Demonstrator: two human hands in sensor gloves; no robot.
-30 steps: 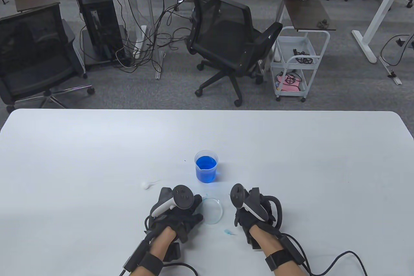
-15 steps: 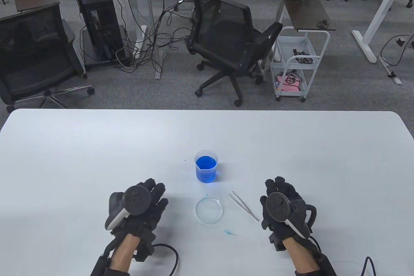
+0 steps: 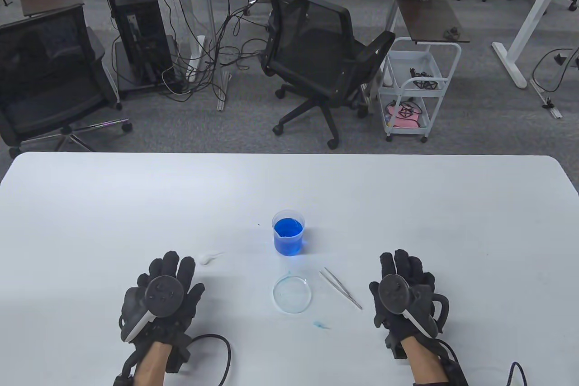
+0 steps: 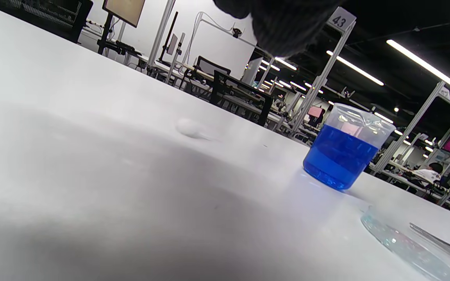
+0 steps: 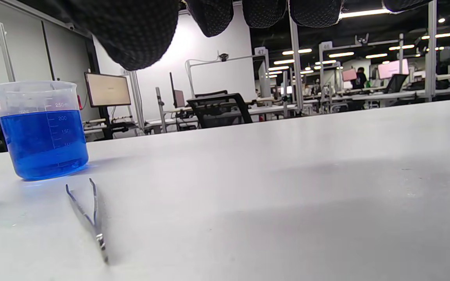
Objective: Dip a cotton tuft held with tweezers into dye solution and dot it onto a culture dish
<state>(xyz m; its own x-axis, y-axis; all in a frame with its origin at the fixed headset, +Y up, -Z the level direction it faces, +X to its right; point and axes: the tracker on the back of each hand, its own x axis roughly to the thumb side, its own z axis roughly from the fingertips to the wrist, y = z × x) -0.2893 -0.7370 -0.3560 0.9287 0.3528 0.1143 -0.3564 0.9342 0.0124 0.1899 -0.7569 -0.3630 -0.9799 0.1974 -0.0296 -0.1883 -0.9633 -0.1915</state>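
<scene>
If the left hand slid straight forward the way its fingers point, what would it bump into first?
Probably the white cotton tuft, just ahead and slightly right of the left hand fingertips; it might slip past on the left. The beaker sits well off that line.

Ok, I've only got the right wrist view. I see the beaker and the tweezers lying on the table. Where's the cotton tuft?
Observer: The cotton tuft lies on the table left of the beaker, just beyond the left hand. Nothing touches it.
Operator: Is that hand holding anything?
Observer: No, it lies flat with its fingers spread, and its grip is empty.
Operator: And the dish? I only see its edge.
Observer: The culture dish sits on the person's side of the beaker, with the tweezers to its right, not touching it.
Operator: Any spills?
Observer: A small blue smear marks the table just on the person's side of the dish.
</scene>
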